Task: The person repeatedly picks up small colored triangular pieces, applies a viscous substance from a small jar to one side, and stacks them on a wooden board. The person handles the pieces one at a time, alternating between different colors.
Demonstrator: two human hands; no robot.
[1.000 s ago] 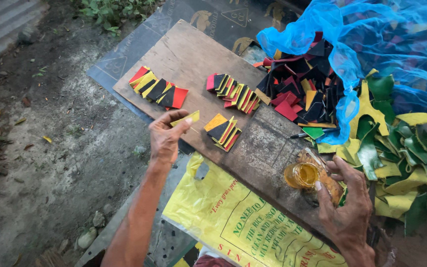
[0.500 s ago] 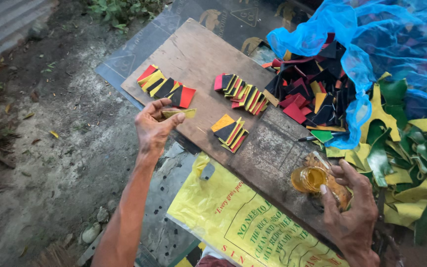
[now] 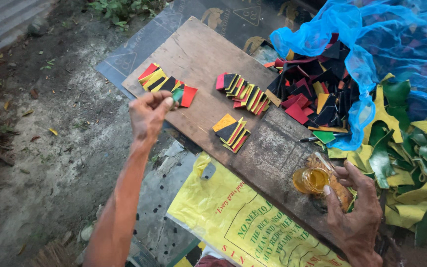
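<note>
Left hand (image 3: 148,114) fingers pinched together at the row of coloured squares (image 3: 168,86) on the wooden board (image 3: 198,54). Right hand (image 3: 357,210) curled loosely round a small glass of amber liquid (image 3: 311,180).

Outdoor daylight falls on bare dirt ground (image 3: 50,163) with weeds (image 3: 119,9) and a corrugated sheet (image 3: 1,20).
</note>
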